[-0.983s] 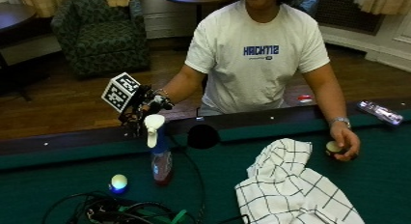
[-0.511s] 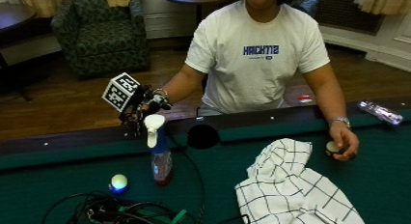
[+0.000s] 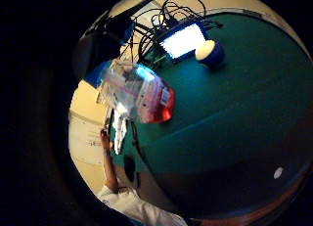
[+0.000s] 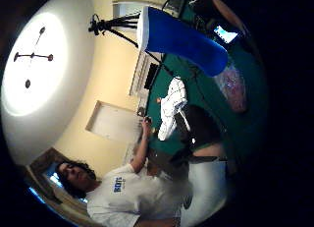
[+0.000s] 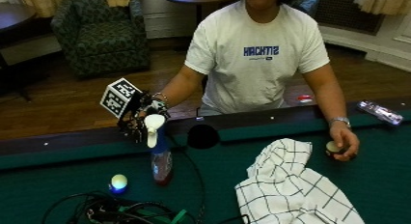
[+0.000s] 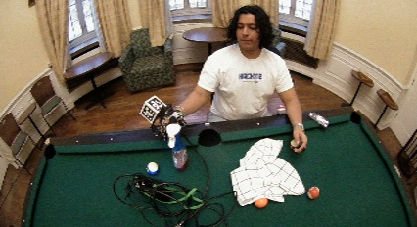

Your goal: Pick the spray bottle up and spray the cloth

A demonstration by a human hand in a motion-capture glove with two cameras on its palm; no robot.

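Glove [image 5: 143, 119] wraps the spray bottle [image 5: 160, 156] at its white trigger head, body hanging below, lifted over the green felt [image 5: 58, 180]; checked cloth [image 5: 292, 190] lies well apart.

right hand [image 5: 143, 119] raised | fingers curled, gripping | forearm extended

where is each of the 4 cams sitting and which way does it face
Little finger palm view: on the right hand, looking down past the spray bottle to the table; forearm shows.
Thumb palm view: same hand, looking toward the person; the bottle's blue neck is close.
Outside view: across the table, facing the person; gloved right hand grips the bottle, bare hand near the cloth.
Wide outside view: higher, farther back.
All four share bottle and cloth.
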